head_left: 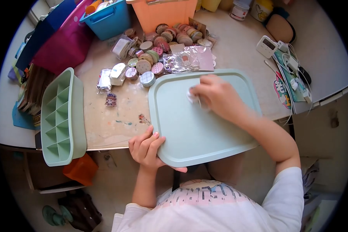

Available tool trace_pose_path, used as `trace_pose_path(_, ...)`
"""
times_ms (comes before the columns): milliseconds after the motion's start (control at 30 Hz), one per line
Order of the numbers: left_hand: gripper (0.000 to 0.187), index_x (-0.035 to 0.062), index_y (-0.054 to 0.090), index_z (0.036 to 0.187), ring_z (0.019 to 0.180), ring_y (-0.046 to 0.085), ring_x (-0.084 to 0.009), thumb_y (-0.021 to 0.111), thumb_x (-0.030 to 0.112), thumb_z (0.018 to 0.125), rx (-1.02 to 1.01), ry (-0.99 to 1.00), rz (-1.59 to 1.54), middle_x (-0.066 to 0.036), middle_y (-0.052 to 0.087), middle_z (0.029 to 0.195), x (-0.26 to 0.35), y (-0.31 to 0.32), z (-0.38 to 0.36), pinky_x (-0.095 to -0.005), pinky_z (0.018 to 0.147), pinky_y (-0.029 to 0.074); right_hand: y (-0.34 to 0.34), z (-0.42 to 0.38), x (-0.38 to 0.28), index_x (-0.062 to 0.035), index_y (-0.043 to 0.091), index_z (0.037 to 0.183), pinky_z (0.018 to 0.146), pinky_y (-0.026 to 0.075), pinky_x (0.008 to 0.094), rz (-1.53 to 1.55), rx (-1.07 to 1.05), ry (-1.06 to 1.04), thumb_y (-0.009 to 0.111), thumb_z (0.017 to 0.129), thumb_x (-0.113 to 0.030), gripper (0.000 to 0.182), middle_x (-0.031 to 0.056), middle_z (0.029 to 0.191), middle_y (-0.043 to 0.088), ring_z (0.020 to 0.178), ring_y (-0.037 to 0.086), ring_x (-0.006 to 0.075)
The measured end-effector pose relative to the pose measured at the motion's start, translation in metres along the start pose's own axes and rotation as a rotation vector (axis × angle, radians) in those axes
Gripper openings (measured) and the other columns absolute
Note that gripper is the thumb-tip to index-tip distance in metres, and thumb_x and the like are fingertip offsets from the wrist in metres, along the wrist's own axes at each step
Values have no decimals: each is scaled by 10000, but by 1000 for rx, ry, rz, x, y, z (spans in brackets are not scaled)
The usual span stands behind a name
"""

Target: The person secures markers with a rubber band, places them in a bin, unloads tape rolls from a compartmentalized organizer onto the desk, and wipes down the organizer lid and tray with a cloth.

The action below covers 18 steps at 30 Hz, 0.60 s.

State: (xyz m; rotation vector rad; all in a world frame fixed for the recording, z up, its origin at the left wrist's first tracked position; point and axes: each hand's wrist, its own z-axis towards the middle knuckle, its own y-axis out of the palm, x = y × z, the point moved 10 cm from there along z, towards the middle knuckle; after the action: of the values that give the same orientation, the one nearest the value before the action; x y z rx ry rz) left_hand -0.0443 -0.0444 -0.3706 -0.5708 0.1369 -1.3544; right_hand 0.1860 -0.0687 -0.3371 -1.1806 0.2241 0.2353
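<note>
A pale green plastic lid [185,131] with a raised rim lies partly on the table and juts over its front edge. My left hand [147,149] grips the lid's lower left corner, fingers on the rim and thumb underneath. My right hand [220,94] is closed on a small white wipe [191,96], pressing it against the lid's upper middle; most of the wipe is hidden under my fingers. To the left stands a matching green divided box [79,116] with several compartments.
Several rolls of washi tape [145,65] are heaped behind the lid beside clear plastic packets [187,60]. Blue [108,23], orange [162,15] and magenta [62,50] bins line the back. White cables [292,62] and a small digital clock [266,47] lie at right.
</note>
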Motion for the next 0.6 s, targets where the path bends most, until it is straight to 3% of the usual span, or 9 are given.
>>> trace_pose_path(67, 889, 106, 714, 894, 944, 749, -290, 578, 963, 702, -4, 5, -23, -44, 676, 886, 0, 0, -2, -398, 802, 454, 1, 19, 22, -46, 736, 947, 731, 535, 431, 25, 118, -16, 703, 822, 7, 139, 118, 857, 619, 839, 632, 325)
trace_pose_path(100, 889, 106, 714, 894, 944, 749, -290, 578, 963, 702, -10, 11, -22, -44, 676, 886, -1, -1, -2, -398, 802, 454, 2, 18, 21, -46, 736, 947, 731, 535, 431, 29, 124, -12, 703, 822, 7, 139, 118, 857, 619, 839, 632, 325)
trace_pose_path(167, 1042, 97, 709, 898, 946, 747, -298, 484, 1068, 596, -28, 28, 2, -53, 668, 884, 0, 1, -3, -396, 803, 451, 0, 15, 18, -38, 747, 960, 735, 532, 426, 46, 138, -28, 710, 839, -1, 132, 128, 860, 617, 831, 631, 324)
trace_pose_path(333, 986, 101, 711, 895, 943, 748, -300, 528, 1033, 630, -55, 21, 2, -50, 664, 877, -1, 0, 1, -393, 796, 450, -12, -52, -32, -77, 771, 1030, 728, 527, 399, 249, -86, 54, 733, 774, 45, 286, 98, 875, 630, 828, 626, 296)
trace_pose_path(400, 959, 102, 712, 891, 938, 749, -301, 542, 1015, 653, -61, 8, -10, -49, 663, 875, 1, 2, 1, -391, 790, 450, -22, -80, -54, -69, 732, 986, 726, 533, 407, 231, -144, 53, 713, 774, 14, 229, 79, 871, 631, 828, 611, 289)
trace_pose_path(467, 764, 115, 718, 888, 925, 754, -289, 630, 866, 776, -36, 9, -8, -37, 670, 882, 1, 0, 3, -384, 776, 450, -26, -104, -67, -82, 733, 999, 725, 536, 396, 218, -167, 56, 709, 775, 0, 240, 67, 882, 636, 834, 613, 274)
trace_pose_path(500, 764, 115, 718, 888, 925, 754, -289, 630, 866, 776, -39, 6, -14, -37, 670, 882, 1, 1, 3, -384, 776, 450, -26, -110, -70, -94, 734, 1012, 723, 539, 386, 205, -182, 48, 706, 777, -13, 250, 55, 893, 642, 840, 614, 259)
trace_pose_path(567, 557, 130, 721, 882, 915, 757, -274, 685, 686, 866, -32, 4, 13, -23, 678, 888, 1, 1, 3, -377, 766, 451, -25, -107, -69, -99, 732, 1012, 718, 542, 377, 164, -178, 32, 698, 783, -34, 240, 48, 897, 643, 847, 618, 251)
trace_pose_path(600, 557, 130, 721, 882, 915, 757, -274, 685, 686, 866, -32, 5, 10, -23, 678, 888, 1, 2, 3, -377, 766, 451, -25, -104, -70, -104, 730, 1012, 713, 544, 369, 125, -170, 9, 691, 790, -54, 231, 40, 902, 645, 853, 623, 243)
